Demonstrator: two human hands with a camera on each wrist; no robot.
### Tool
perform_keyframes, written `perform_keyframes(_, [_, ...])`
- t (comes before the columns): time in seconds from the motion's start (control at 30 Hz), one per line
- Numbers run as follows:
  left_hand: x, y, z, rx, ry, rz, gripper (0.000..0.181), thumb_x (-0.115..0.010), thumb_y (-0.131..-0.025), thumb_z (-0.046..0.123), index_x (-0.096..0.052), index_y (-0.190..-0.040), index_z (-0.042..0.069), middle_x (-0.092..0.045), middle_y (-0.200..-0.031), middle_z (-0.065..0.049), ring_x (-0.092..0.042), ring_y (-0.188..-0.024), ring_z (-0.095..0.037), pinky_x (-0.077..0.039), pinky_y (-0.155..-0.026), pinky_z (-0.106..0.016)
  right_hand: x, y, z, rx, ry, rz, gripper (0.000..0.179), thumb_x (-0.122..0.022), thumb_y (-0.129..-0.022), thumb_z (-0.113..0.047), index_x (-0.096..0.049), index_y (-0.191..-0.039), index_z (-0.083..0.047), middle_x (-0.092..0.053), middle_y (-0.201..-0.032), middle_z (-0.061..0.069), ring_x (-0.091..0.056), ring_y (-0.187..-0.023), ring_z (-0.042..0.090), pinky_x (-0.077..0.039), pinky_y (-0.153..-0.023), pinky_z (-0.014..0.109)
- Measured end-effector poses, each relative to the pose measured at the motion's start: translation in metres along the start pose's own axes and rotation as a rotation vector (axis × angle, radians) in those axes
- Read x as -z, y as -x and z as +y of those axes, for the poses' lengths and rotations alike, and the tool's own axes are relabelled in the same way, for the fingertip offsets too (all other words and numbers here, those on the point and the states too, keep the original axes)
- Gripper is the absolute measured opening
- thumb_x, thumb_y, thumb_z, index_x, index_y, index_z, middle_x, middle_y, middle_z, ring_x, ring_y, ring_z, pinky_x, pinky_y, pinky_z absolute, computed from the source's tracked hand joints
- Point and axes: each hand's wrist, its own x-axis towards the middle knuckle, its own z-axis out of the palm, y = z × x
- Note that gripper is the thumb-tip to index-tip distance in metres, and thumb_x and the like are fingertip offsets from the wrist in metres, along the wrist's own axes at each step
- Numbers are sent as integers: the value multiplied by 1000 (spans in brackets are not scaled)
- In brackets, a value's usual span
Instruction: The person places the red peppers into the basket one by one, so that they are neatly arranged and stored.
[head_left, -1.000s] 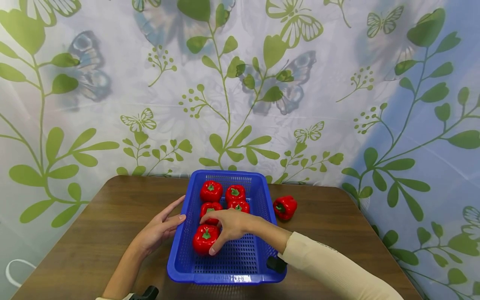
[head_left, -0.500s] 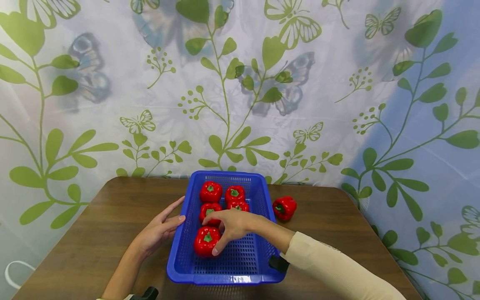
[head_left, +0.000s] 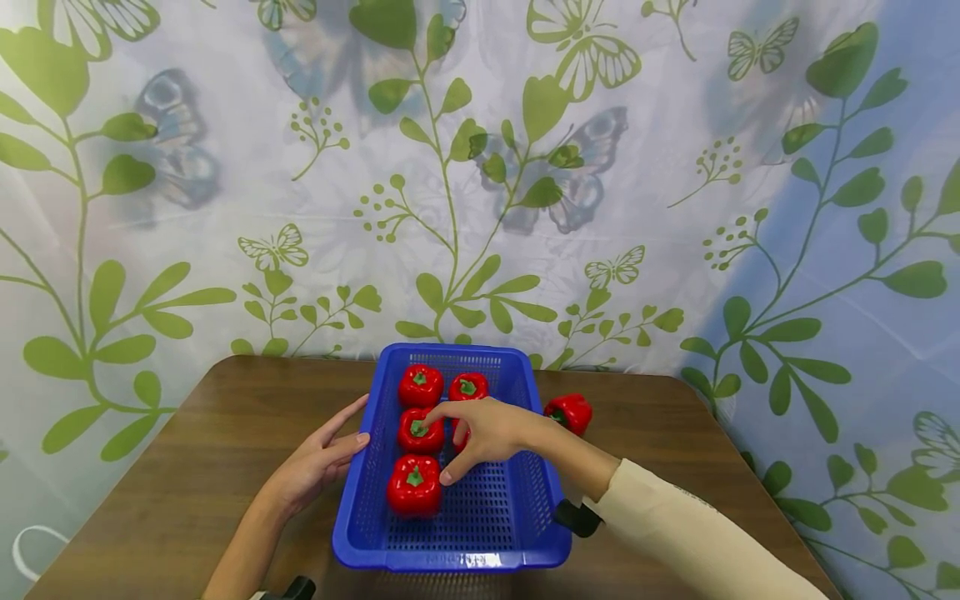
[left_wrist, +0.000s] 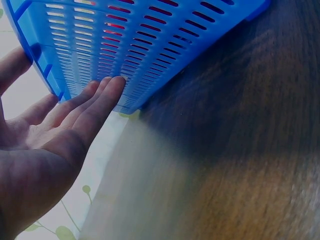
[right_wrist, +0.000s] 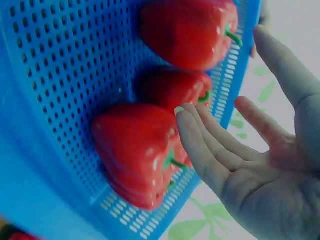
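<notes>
Several red bell peppers stand stem-up in a blue perforated plastic basket (head_left: 450,561). Three form its left column: a front pepper (head_left: 415,492), a middle pepper (head_left: 414,440) and a back pepper (head_left: 420,385). My right hand (head_left: 487,429) hovers over the basket, thumb and fingers spread and holding nothing. It partly covers the peppers in the right column, including the back right pepper (head_left: 467,390). Outside the left wall is my left hand (head_left: 318,458), its fingers extended along the basket's side. The left wrist view shows that hand (left_wrist: 60,135) with its fingertips against the perforated wall.
Another red bell pepper (head_left: 572,412) lies on its side on the table, right of the basket. The brown wooden table (head_left: 187,483) ends at a patterned curtain (head_left: 337,167). A white loop (head_left: 33,546) hangs beyond the left edge.
My right hand has lifted off the front left pepper and moved up and to the right, leaving that pepper in the basket. My left hand stays at the left wall.
</notes>
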Motion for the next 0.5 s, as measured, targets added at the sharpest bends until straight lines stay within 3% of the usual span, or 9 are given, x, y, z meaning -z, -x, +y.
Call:
perform_keyframes(0.2, [2, -1, 1, 3, 6, -3, 68, -49, -107, 18, -11, -165, 22, -54, -146, -26, -62, -127, -37, -56, -100, -39, 14, 11, 10, -22, -11, 53, 69, -87, -77, -42, -57, -138, -33, -69, -114, 6, -63, -104, 16, -55, -74, 31])
perform_keyframes(0.37, [2, -2, 1, 5, 8, -8, 69, -48, -107, 17, -11, -165, 22, -54, -146, -26, -61, -128, -38, -56, -100, -39, 24, 22, 19, -43, -52, 100, 69, -86, -78, -42, -56, -139, -30, -66, -125, 10, -61, -116, 25, -56, -77, 35])
perform_keyframes(0.5, [4, -2, 3, 8, 11, -6, 69, -48, -107, 17, -10, -165, 21, -55, -145, -26, -62, -127, -37, -56, -100, -39, 32, 31, 25, -50, -56, 147, 69, -86, -79, -42, -57, -140, -30, -64, -127, 11, -63, -115, 25, -57, -81, 36])
